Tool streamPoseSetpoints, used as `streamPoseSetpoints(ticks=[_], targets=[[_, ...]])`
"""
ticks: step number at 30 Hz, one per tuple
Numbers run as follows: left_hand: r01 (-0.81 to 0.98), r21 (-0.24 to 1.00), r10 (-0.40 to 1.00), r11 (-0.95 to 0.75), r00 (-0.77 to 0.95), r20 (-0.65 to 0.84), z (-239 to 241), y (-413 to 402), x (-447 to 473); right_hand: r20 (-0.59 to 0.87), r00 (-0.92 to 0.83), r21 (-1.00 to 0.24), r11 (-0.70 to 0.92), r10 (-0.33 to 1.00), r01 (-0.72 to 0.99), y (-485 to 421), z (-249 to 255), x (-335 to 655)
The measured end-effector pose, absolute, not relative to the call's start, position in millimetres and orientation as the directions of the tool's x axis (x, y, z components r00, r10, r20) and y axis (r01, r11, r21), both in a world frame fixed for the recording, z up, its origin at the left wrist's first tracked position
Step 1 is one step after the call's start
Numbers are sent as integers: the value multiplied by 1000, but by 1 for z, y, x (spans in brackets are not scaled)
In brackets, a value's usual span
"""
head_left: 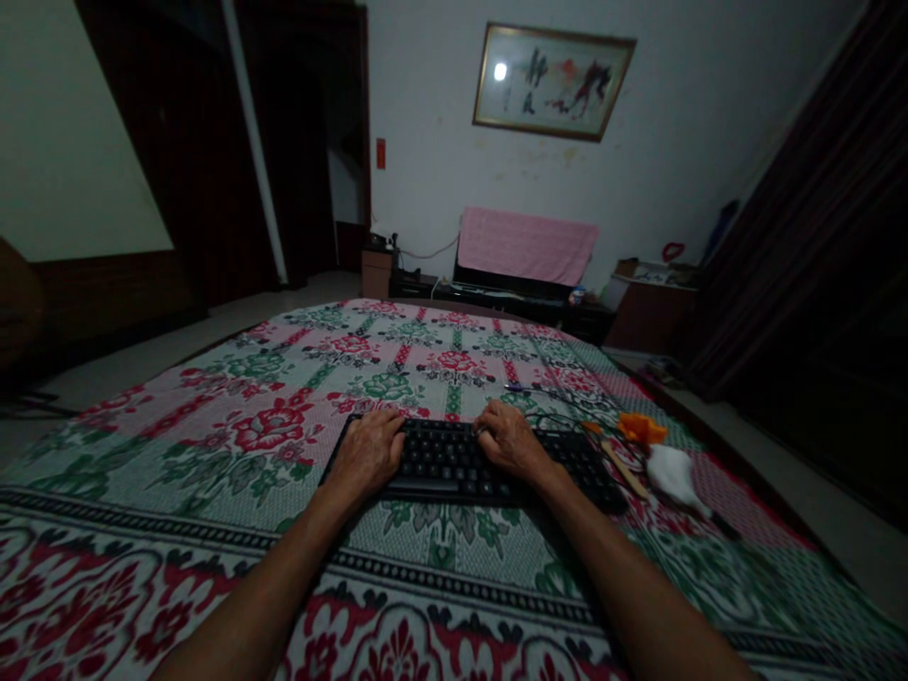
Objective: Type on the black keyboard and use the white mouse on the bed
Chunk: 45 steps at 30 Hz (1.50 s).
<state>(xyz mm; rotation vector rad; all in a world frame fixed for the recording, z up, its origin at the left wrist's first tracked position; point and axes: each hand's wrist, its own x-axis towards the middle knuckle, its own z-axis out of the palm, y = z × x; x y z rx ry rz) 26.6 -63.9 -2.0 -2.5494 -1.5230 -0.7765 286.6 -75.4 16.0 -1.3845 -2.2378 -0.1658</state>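
A black keyboard (454, 459) lies on a table covered with a red, green and white flowered cloth (213, 454). My left hand (367, 449) rests on the keyboard's left end, fingers curled down over the keys and the edge. My right hand (509, 440) lies on the keys right of the middle, fingers bent and spread on them. Neither hand holds anything.
Right of the keyboard lie a wooden stick (624, 468), an orange object (642, 428) and a white cloth (673, 475). A thin cable (550, 416) runs behind the keyboard. A pink-covered cabinet (525, 248) stands at the far wall under a framed picture (551, 81).
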Motion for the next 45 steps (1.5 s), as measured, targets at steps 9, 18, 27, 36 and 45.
streamPoseSetpoints(ticks=[9,18,27,36,45], targets=[[833,220,803,-507,364,472,-5,-62,27,483,-461,-97,569,744,816,-75,11,286],[843,206,804,-497,358,475,-6,-63,28,477,-376,-125,485,795,866,-73,16,287],[833,218,802,-508,365,473,-6,-61,27,395,-382,-85,447,835,891,-70,17,282],[828,246,802,-504,344,488,-4,-64,28,430,-375,-78,448,821,891,-77,22,281],[835,231,805,-500,349,480,-6,-63,27,412,-394,-86,465,822,881,-75,17,282]])
